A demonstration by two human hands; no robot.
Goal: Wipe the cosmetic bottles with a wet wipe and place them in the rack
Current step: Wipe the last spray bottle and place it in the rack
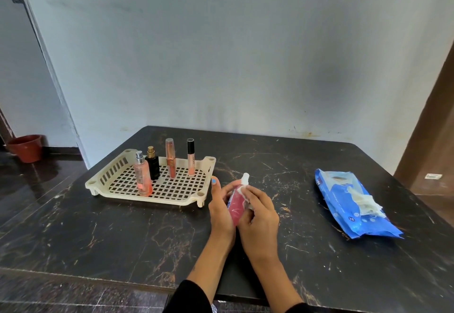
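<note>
Pink bottle point(236, 208) with a white spray top is held tilted above the dark marble table point(294, 251), just right of the rack's near corner. Left hand point(221, 210) wraps its fingers around the bottle's body from the left. Right hand point(260, 217) pinches a white wet wipe point(243, 193) against the bottle's upper part, near the neck.

Just to the left, the cream plastic rack point(111, 169) holds four bottles upright: a pink spray bottle point(143, 177) at the front, a black perfume bottle point(152, 165) behind it, a rose-gold tube point(170, 159) and a black-capped gloss tube point(191, 158) toward the back.

Well apart on the right lies a blue wipes pack point(348, 212), a wipe poking from its opening. On the floor at far left stands a red pot point(24, 148).
</note>
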